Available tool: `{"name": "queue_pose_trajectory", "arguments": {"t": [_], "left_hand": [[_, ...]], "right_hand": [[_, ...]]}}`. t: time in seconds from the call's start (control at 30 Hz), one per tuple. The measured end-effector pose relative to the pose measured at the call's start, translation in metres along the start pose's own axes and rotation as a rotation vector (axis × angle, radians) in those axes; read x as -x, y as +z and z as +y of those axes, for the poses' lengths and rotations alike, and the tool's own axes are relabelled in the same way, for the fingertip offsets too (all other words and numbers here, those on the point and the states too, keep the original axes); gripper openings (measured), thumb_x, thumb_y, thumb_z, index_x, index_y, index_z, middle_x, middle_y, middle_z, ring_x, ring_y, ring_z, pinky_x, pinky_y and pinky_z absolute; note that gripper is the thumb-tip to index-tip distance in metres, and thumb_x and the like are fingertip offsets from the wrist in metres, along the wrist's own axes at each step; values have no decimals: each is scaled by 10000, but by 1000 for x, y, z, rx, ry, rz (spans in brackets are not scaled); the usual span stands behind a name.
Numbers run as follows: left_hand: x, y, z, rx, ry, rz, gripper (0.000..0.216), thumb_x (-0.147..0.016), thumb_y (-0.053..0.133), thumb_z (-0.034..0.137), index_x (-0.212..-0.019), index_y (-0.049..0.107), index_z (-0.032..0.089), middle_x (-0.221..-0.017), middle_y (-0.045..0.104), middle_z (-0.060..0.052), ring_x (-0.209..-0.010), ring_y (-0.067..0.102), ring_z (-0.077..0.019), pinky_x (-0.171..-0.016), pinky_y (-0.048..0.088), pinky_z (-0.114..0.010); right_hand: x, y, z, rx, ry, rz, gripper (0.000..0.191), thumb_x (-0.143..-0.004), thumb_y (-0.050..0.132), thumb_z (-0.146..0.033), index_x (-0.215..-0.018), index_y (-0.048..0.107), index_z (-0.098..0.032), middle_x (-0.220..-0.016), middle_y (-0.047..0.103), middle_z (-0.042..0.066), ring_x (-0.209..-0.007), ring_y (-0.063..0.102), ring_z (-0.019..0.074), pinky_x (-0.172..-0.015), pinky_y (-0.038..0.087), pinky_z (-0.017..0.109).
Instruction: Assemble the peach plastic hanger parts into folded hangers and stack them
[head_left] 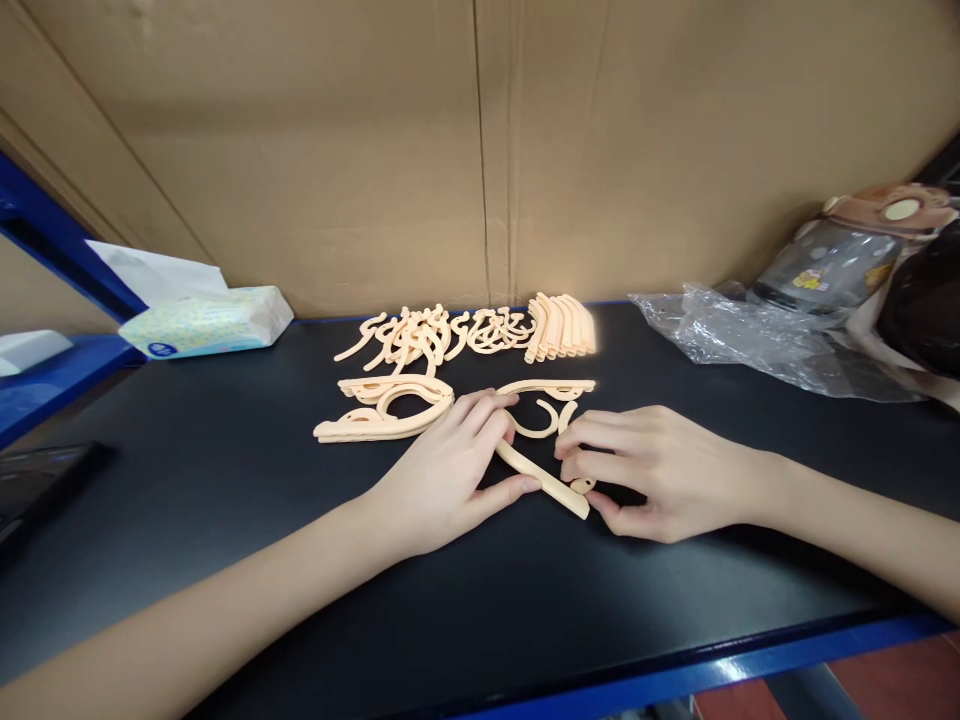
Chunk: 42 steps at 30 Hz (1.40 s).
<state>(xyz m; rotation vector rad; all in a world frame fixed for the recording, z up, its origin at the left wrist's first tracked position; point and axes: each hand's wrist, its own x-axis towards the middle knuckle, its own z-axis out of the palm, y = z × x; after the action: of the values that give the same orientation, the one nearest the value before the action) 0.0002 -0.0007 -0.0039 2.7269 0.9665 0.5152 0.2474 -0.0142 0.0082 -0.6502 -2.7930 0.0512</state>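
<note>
My left hand is closed on a beige plastic folding hanger, its fingers at the joint and its thumb along the near arm. The far hanger arm reaches right, beyond my fingertips. My right hand pinches a small beige hanger piece with a dark hole, beside the near arm's end; its fingers hide most of the piece. Between the two arms lies a curved hook. Left of my left hand, folded hangers rest on the black table.
Behind the hands lie a heap of hooks, several curved pieces and a row of hanger arms. A tissue pack sits at left. Clear plastic wrap and a bottle are at right. Cardboard walls the back.
</note>
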Motion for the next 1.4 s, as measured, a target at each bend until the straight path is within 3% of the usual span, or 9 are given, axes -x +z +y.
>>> {"name": "queue_pose_trajectory", "arguments": {"t": [0.2, 0.33, 0.53, 0.87, 1.07, 1.23, 1.4], "left_hand": [[-1, 0, 1, -45, 4, 4, 323, -911, 558, 490, -895, 476, 178, -1241, 550, -142, -1220, 449, -306, -972, 439, -466], [0, 0, 0, -61, 18, 18, 344, -913, 549, 504, -994, 525, 171, -1247, 547, -138, -1193, 475, -299, -963, 444, -461], [3, 2, -1, -71, 44, 16, 330, -908, 564, 483, -1026, 539, 176, -1379, 481, -146, -1336, 387, -333, -1032, 403, -481], [2, -1, 1, -114, 56, -7, 424, -899, 569, 508, -1185, 583, 196, -1369, 514, -128, -1263, 444, -324, -1013, 423, -503], [1, -1, 1, -136, 66, 0, 515, -876, 560, 578, -1205, 591, 182, -1399, 492, -138, -1190, 466, -325, -980, 434, -507], [0, -1, 1, -152, 66, -8, 554, -861, 561, 606, -1195, 596, 166, -1378, 505, -142, -1143, 471, -319, -962, 436, -492], [0, 0, 1, -146, 53, -14, 592, -876, 542, 603, -1278, 548, 167, -1325, 540, -147, -1136, 493, -310, -959, 434, -482]], "right_hand": [[3, -3, -1, 6, 37, 22, 111, -876, 497, -191, -878, 607, -194, -935, 664, 22, -664, 595, 101, -548, 392, 222], [3, -4, -1, -10, 46, 26, 114, -896, 503, -212, -882, 613, -190, -915, 677, 25, -648, 604, 107, -547, 401, 225], [4, -7, -2, -81, 72, 13, 123, -903, 504, -211, -893, 624, -185, -833, 671, 13, -645, 600, 112, -575, 419, 224], [3, -9, -3, -144, 62, 22, 133, -919, 499, -237, -880, 614, -183, -781, 660, 2, -568, 534, 93, -546, 395, 211], [2, -8, -3, -251, 64, 37, 110, -908, 530, -227, -936, 621, -173, -786, 669, 7, -593, 563, 97, -557, 419, 210], [1, -5, -2, -377, 69, 36, 86, -915, 554, -229, -914, 618, -173, -885, 674, 37, -726, 616, 110, -647, 460, 211], [1, 0, 2, -232, 85, 33, 120, -941, 529, -244, -904, 618, -173, -916, 621, 49, -773, 573, 124, -641, 430, 227]]}}
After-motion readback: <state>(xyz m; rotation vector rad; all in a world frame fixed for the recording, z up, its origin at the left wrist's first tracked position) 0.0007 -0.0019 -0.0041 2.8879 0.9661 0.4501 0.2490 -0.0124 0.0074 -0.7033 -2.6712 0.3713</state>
